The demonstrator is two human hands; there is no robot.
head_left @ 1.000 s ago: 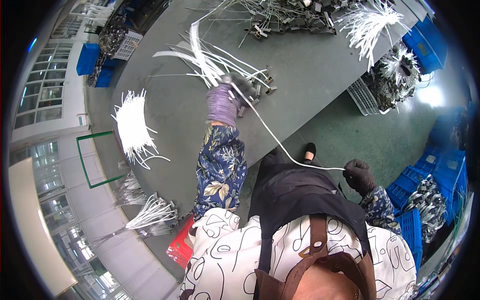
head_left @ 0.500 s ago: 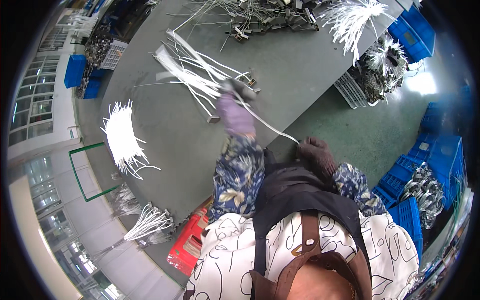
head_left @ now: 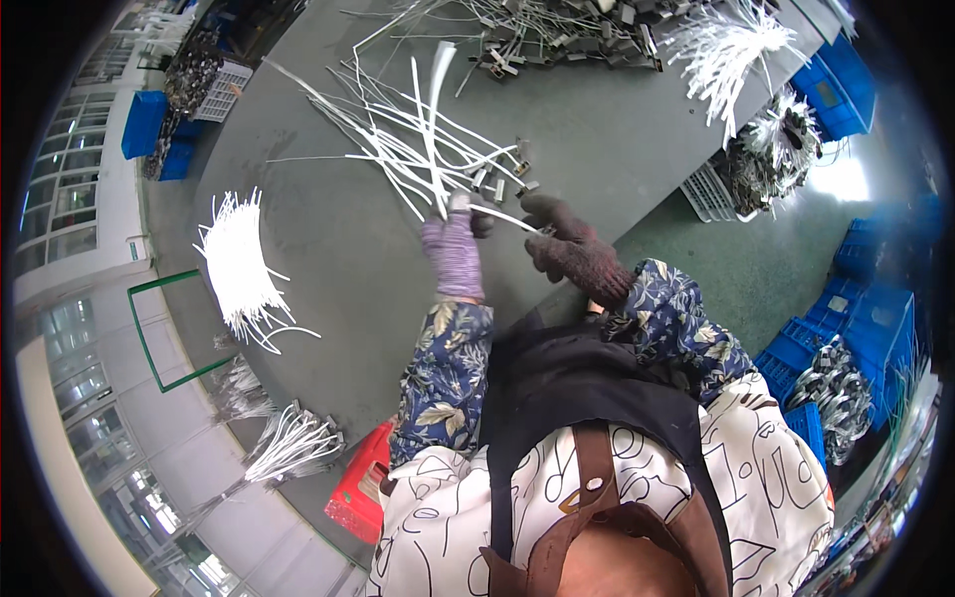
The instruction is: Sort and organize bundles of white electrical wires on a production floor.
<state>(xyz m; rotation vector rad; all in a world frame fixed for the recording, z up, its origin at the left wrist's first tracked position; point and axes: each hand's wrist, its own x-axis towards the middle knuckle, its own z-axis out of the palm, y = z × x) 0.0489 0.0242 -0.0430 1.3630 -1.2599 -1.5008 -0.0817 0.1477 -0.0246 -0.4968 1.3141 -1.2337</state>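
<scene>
My left hand (head_left: 456,247), in a purple and grey knit glove, is closed on a white sleeved cable (head_left: 502,215) over the table. Beside its thumb, a few upright white sleeves (head_left: 436,129) rise from the grip; whether they are held too is hard to tell. My right hand (head_left: 577,251), in a dark brown glove, pinches the cable's near right end, its index finger stretched forward. Just beyond my hands lies a loose spread of white sleeved cables (head_left: 383,149). Several small metal connectors (head_left: 497,186) sit at their right ends.
A grey table (head_left: 328,239) carries a heap of metal connectors with wires (head_left: 567,35) at the far side. White sleeves lie in bundles at left (head_left: 239,269) and far right (head_left: 731,60). Blue crates (head_left: 846,328) stand on the floor at right; a red crate (head_left: 363,488) is near left.
My right hand has moved up and left, close to my left hand, which has shifted slightly down and left. The cables beyond have fanned out, and more metal connectors show.
</scene>
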